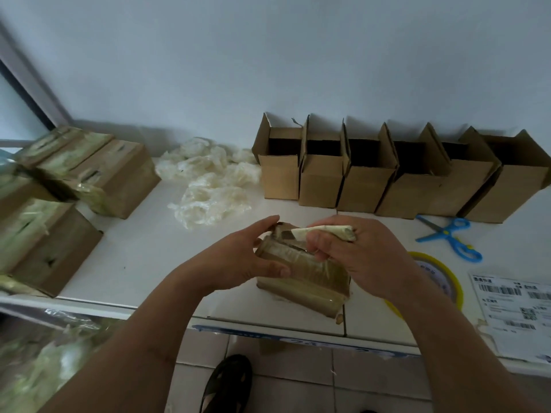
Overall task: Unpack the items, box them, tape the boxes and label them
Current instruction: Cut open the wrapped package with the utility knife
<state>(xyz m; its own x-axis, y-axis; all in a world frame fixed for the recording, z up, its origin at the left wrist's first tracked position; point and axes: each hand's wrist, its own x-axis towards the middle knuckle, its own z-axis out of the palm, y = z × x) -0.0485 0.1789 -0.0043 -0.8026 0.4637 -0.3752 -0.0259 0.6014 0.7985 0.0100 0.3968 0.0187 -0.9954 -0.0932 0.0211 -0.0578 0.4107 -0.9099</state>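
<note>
on the far left, wrapped parcels (98, 174) are stacked near the table's (143, 251) left edge, still in their film, so most of the unpacking looks undone. just right of them a heap of film (208, 180) lies against the wall, which suggests several items are already stripped.

in the middle, the left hand (238, 257) steadies the parcel (304, 281) now being opened, fingers spread along its left side with the thumb on the near face. the parcel sits on the table close to the front edge, one corner almost over it. the right hand (351, 251) has its fingers curled tight on a strip (322, 232) of wrap peeled up from the parcel's top.

behind, six boxes (387, 174) stand in a row by the wall, flaps up; what they hold is too dark to tell. none is taped or labelled.

to the right lie scissors (447, 236), a tape roll (441, 278) partly under the right wrist, and a sheet of labels (518, 308) at the front right corner.

free table lies between the film and the hands; the right side is crowded, so pulling the strip that way risks knocking the scissors.
</note>
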